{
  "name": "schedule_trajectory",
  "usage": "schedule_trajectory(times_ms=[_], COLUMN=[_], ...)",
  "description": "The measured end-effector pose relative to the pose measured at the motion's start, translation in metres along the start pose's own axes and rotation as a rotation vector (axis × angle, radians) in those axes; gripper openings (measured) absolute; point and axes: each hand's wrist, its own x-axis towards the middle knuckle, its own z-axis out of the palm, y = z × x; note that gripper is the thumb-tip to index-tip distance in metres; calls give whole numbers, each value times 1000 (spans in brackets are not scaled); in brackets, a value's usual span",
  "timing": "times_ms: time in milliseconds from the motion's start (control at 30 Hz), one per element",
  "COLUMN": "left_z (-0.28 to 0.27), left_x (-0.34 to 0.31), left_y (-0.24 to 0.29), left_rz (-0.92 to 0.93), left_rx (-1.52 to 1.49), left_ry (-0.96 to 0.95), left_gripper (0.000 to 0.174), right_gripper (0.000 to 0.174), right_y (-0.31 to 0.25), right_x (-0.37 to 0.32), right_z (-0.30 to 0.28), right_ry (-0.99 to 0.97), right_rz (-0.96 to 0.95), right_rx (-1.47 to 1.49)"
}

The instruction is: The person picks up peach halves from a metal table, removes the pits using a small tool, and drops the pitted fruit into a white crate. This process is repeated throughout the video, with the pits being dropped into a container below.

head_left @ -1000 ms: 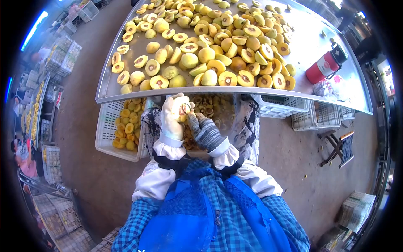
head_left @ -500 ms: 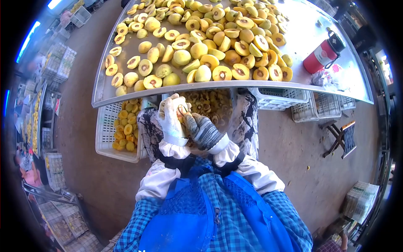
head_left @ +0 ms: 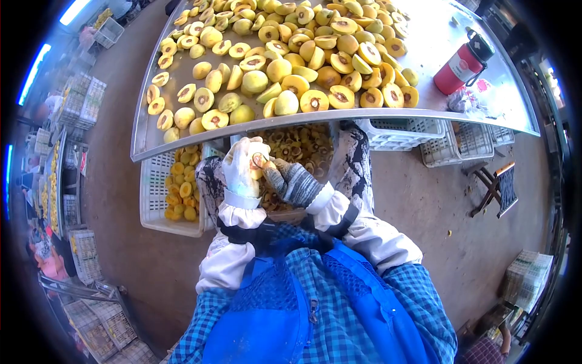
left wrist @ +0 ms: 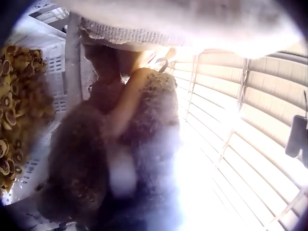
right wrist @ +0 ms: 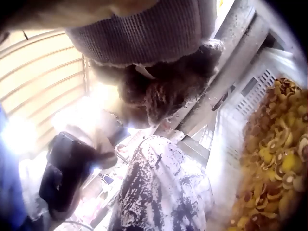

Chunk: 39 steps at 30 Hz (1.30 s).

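Observation:
Over the lap, just below the table's front edge, my left hand (head_left: pixel 240 170) in a pale glove holds a yellow peach half (head_left: pixel 255 173), its cut face turned toward the right hand. My right hand (head_left: pixel 295 184), in a grey striped glove, grips a small pitting tool whose thin curved metal blade (left wrist: pixel 164 63) works at the middle of the fruit. Its handle is hidden in the fingers. Below the hands, a crate between the knees holds many cut peach pieces (right wrist: pixel 274 168). Both wrist views are partly dark and glare-washed.
Many peach halves (head_left: pixel 297 85) lie on the metal table (head_left: pixel 339 115). A red flask (head_left: pixel 461 68) and a plastic bag (head_left: pixel 464 102) stand at its right. A white crate (head_left: pixel 147 203) of peach halves is at the left knee. A folding stool (head_left: pixel 501 188) stands right.
The head view has shifted, so the table edge sits higher and further left. Both hands stay together at the peach half, the right glove turning slightly against it.

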Motion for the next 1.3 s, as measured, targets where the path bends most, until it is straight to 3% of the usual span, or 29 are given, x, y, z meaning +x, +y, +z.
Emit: schedule_trajectory(times_ms=[100,200,233,333,400,467,500,600,833,933,1133,1233,1300], left_z=[-4,5,3,-4,-13,-12,-13,-17,-1,-8,-2,-10,-9], left_x=[5,0,0,-3,-5,-11,-9,-6,-17,-13,-17,-13,-12], left_y=[5,1,-3,-4,-4,1,-2,-2,-9,-17,-14,-16,-16], left_rz=[-62,63,68,13,21,17,12,-5,-66,-92,-58,-44,-10], left_rx=[165,-74,-160,-170,-108,-108,-134,-20,23,30,94,156,263], left_ry=[-116,-275,-266,-383,-363,-275,-233,-176,-107,-83,-85,-158,-172], left_gripper=[23,31,41,45,41,40,43,49,50,48,44,43,40], right_gripper=[32,29,28,28,28,29,32,37,43,31,33,31,38], right_y=[28,40,27,24,20,30,23,-7,2,-2,12,4,3], right_x=[2,3,-1,-2,-12,-10,-10,-13,-11,-15,-17,-21,-22], right_z=[11,13,9,9,7,3,1,-5,-1,-1,2,-2,-6], right_ry=[43,56,118,260,165,136,155,70,38,38,23,11,-101], right_rz=[-30,-101,-216,-425,-87,-79,-31,134,69,119,24,78,174], right_rx=[88,251,117,-107,-88,-392,-288,-362,-497,-513,-497,-471,-510])
